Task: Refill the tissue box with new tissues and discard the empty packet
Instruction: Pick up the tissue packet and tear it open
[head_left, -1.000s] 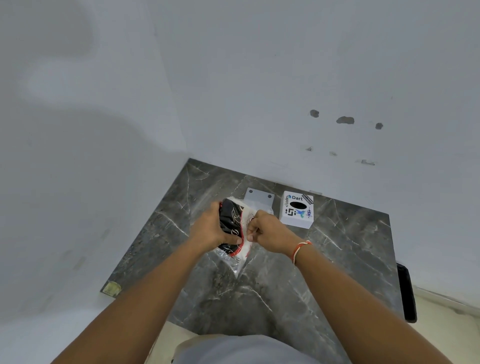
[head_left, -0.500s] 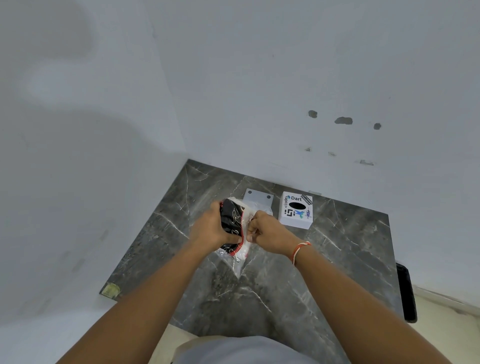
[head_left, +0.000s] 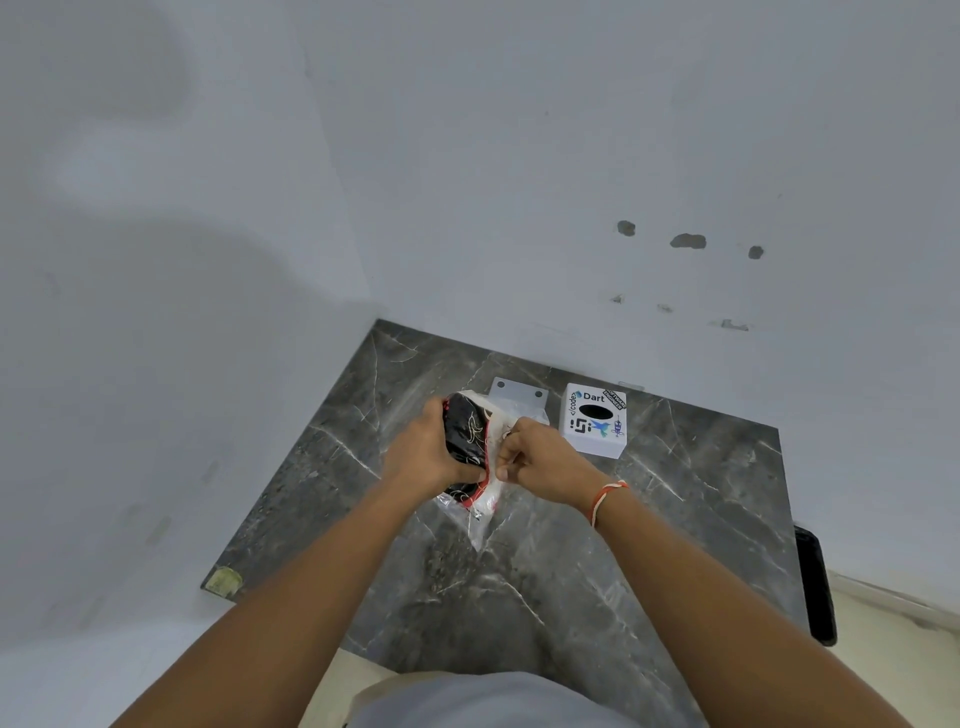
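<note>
Both my hands hold a tissue packet (head_left: 470, 439) above the dark marble counter. The packet is black with a red and white edge, and clear plastic hangs from its lower end. My left hand (head_left: 426, 452) wraps its black left side. My right hand (head_left: 535, 457) pinches its white right edge. A white cube tissue box (head_left: 595, 420) with stickers and a dark oval slot on top stands just right of my hands, near the back wall. The slot looks dark, with no tissue showing.
A white bracket-like piece (head_left: 519, 395) with two holes lies behind the packet, partly hidden by it. The marble counter (head_left: 519, 582) sits in a wall corner, walls at left and back. A black object (head_left: 815, 587) hangs at the counter's right edge. A yellowish sticker (head_left: 224, 581) marks the front-left corner.
Nothing has clearly moved; both hands stay on the packet in the same spot with only slight finger shifts.
</note>
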